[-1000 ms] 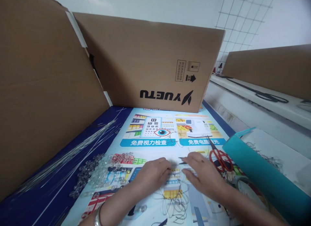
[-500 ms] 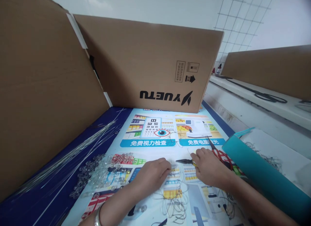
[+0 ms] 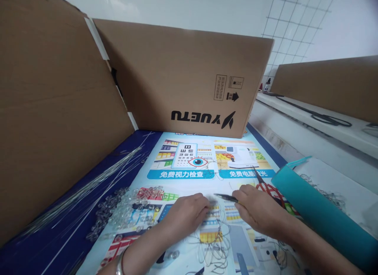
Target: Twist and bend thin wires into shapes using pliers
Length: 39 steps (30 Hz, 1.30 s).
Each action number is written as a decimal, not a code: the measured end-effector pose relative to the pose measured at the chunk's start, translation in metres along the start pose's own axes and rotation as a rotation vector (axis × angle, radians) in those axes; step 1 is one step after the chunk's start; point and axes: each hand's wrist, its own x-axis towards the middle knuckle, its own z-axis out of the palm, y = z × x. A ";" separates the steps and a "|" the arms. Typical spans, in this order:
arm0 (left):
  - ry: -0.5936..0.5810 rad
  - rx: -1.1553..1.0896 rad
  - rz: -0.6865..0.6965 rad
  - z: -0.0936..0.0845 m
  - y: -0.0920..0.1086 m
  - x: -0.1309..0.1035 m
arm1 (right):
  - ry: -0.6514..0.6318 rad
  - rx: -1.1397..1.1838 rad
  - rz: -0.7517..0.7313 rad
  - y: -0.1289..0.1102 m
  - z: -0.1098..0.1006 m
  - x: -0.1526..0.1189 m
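Observation:
My right hand (image 3: 256, 208) is wrapped round a pair of pointed pliers (image 3: 226, 197). Their dark jaws point left, towards my other hand, and the handles are mostly inside my palm. My left hand (image 3: 191, 210) is closed in a pinch, fingertips turned down and away from me, so whatever sits between them is hidden. Just in front of it, near the pliers' tip, lie bent thin wires (image 3: 214, 247), tangled on the printed sheet. Left of this hand spreads a heap of clear round beads (image 3: 124, 210).
Straight wire lengths (image 3: 97, 192) lie on the blue surface at left. Red-handled scissors (image 3: 270, 190) rest beyond my right hand, beside a teal-edged box (image 3: 319, 212) holding small wire pieces. Cardboard panels (image 3: 177, 70) stand at the back and left.
My right hand has rolled slightly and shifted a little right and down, turning the pliers with it. My left hand stays nearly where it was, still pinched.

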 end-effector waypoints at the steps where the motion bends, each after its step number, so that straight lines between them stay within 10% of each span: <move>1: -0.003 0.003 -0.003 0.000 0.000 0.000 | -0.011 0.003 -0.041 -0.004 -0.005 -0.002; 39: -0.034 0.024 0.013 0.000 0.003 -0.002 | 0.022 -0.118 -0.120 -0.011 0.028 -0.001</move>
